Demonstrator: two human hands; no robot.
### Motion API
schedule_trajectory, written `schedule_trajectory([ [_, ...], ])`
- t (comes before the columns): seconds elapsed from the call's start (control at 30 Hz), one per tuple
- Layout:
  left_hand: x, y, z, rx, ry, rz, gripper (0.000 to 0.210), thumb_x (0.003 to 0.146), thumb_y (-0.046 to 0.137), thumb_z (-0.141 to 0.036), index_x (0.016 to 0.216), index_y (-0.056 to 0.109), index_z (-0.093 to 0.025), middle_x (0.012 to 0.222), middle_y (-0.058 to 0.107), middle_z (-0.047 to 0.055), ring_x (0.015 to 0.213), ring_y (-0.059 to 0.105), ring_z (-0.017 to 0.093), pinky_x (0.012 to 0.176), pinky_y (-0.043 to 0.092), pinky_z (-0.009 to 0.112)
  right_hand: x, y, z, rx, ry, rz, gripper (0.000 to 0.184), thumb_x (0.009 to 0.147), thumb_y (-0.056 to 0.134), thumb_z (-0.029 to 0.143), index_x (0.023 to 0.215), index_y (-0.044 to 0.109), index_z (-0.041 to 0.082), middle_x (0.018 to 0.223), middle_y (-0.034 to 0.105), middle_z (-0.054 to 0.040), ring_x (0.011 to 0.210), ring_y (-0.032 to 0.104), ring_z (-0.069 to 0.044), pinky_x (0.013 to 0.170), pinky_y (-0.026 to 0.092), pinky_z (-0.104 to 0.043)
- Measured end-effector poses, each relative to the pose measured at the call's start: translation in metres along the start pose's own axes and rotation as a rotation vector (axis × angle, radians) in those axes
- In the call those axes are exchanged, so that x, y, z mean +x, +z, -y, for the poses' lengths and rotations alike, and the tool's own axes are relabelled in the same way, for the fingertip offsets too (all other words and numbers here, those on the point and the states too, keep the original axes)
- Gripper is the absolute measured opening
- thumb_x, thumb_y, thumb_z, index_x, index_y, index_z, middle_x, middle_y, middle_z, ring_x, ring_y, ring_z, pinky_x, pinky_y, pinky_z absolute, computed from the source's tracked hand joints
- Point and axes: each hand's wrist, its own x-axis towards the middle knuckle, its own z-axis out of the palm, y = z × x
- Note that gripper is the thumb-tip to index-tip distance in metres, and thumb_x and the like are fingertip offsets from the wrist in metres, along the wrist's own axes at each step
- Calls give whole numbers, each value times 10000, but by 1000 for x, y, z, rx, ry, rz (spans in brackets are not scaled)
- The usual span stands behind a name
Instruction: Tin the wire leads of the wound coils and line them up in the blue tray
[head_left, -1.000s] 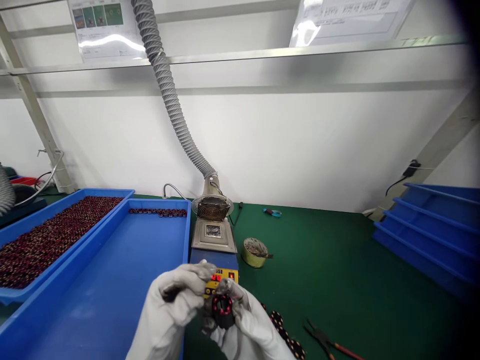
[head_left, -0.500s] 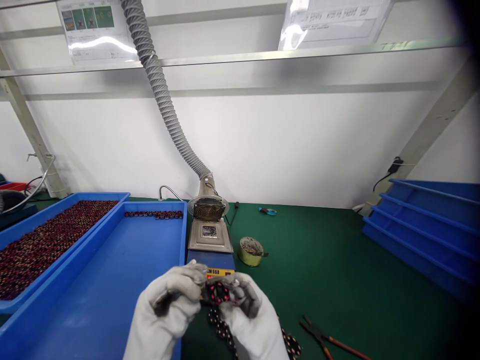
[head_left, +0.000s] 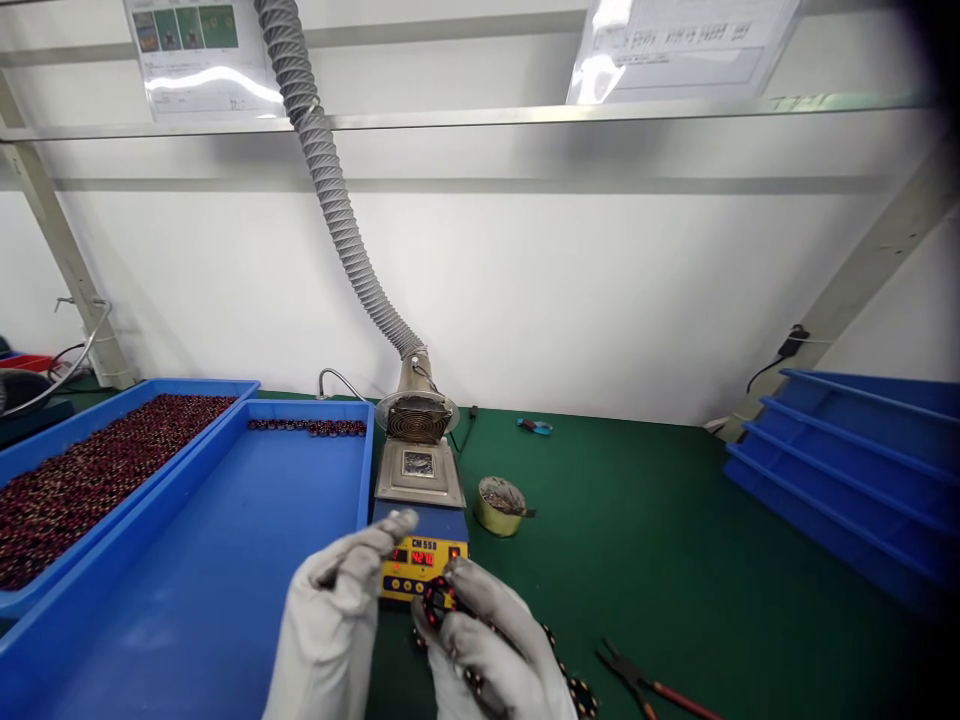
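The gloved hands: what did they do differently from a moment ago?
The left hand let go of the black-and-red ring and lifted away, fingers loose. The right hand alone keeps it, lower down. The blue trays, pliers and yellow box stayed put.

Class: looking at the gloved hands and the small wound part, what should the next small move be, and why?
Probably bring the left hand back to steady the coil: only the right hand grips it, above the green mat just before the solder pot.
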Motion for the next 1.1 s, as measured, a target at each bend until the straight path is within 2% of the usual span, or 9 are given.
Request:
schedule_trajectory([
  [0.13, -2, 5, -22, 91, -104, 74, 345, 539, 787, -313, 854, 714, -191, 813, 727, 73, 823, 659, 258, 759, 518, 340, 5, -3, -4, -52, -113, 0, 337, 647, 599, -39, 882, 601, 204, 1025, 615, -54, 913, 616, -198, 735, 563, -308],
  [0.23, -7, 12, -25, 187, -222, 120, 251, 536, 781, -207, 761, 719, -116, 696, 715, 105, 650, 662, 243, 612, 536, 325, 7, -4, -4, -65, -173, 60, 385, 624, 580, -65, 901, 592, 201, 1060, 609, -59, 952, 598, -208, 774, 544, -332],
  [0.37, -10, 5, -14, 191, -100, -71, 119, 528, 762, -153, 634, 708, -144, 695, 722, 65, 626, 648, 183, 620, 522, 255, 4, 0, -4, -87, -169, 57, 310, 635, 584, -34, 846, 594, 194, 1011, 622, -60, 909, 612, -215, 740, 554, -351],
  [0.47, -8, -1, -15, 83, 1, -139, 121, 497, 749, -146, 604, 714, -193, 675, 721, 19, 584, 629, 145, 570, 506, 208, 3, 3, -2, -60, -133, 0, 288, 637, 609, -27, 816, 584, 197, 980, 621, -47, 859, 626, -190, 686, 565, -302],
  [0.6, -4, 8, -28, 143, -219, 19, 328, 454, 725, -77, 756, 738, -204, 671, 711, 11, 485, 563, 103, 439, 439, 166, 4, 3, -1, -37, -98, -5, 308, 645, 615, -17, 854, 578, 207, 988, 628, -51, 867, 629, -192, 668, 572, -289],
  [0.67, -4, 14, -29, 208, -289, 99, 317, 473, 711, -75, 767, 737, -190, 654, 705, 11, 508, 563, 103, 485, 456, 169, 4, 1, 0, -46, -105, 34, 314, 638, 616, -18, 851, 570, 209, 1012, 626, -61, 895, 627, -203, 687, 571, -293],
  [0.87, -4, 6, -20, 297, -183, 79, 131, 566, 687, -84, 661, 719, -169, 688, 726, 14, 631, 629, 124, 616, 489, 161, 1, 1, 1, -70, -117, 56, 325, 622, 628, -26, 816, 561, 227, 990, 631, -48, 865, 633, -203, 729, 558, -324],
  [1.03, 1, -4, -25, 81, -79, 4, 163, 651, 674, -145, 789, 716, -221, 737, 733, -16, 697, 655, 122, 662, 496, 157, 0, 6, 0, -22, -90, 11, 236, 648, 599, -21, 762, 561, 182, 964, 619, -59, 857, 630, -191, 662, 564, -292],
  [1.1, 0, -1, -29, 91, -109, 8, 237, 619, 695, -133, 840, 711, -218, 760, 734, -8, 727, 657, 136, 658, 497, 161, -1, 6, -3, -43, -108, 24, 218, 654, 605, -11, 750, 550, 176, 962, 623, -62, 840, 637, -191, 668, 563, -306],
])
